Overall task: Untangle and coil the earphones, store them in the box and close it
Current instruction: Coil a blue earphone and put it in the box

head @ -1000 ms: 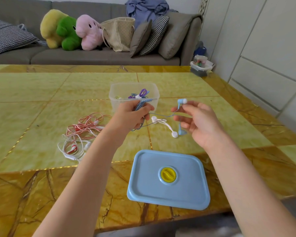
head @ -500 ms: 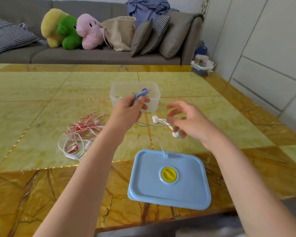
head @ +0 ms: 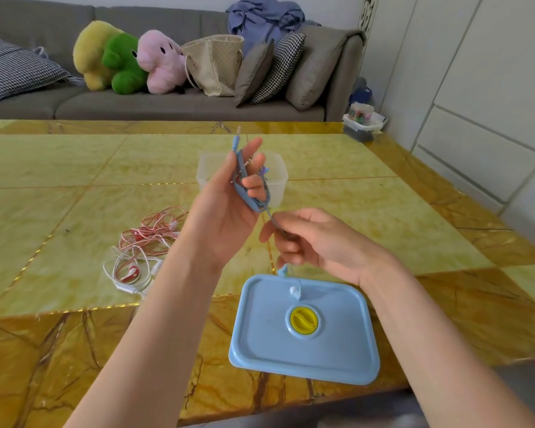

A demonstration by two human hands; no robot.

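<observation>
Left hand has lifted blue earphones upright.

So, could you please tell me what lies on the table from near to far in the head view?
Blue lid → red and white earphone tangle → clear plastic box, behind the left hand.

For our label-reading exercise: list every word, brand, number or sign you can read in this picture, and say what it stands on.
No readable text anywhere.
Blue lid: its yellow knob bears only a raised wavy mark, no letters.
Beige bag on the sofa: a woven pattern, too blurred to read as a brand.
Small jar by the wall: colourful print, too small to read.
Clear box, blue earphones: no visible marking.
</observation>
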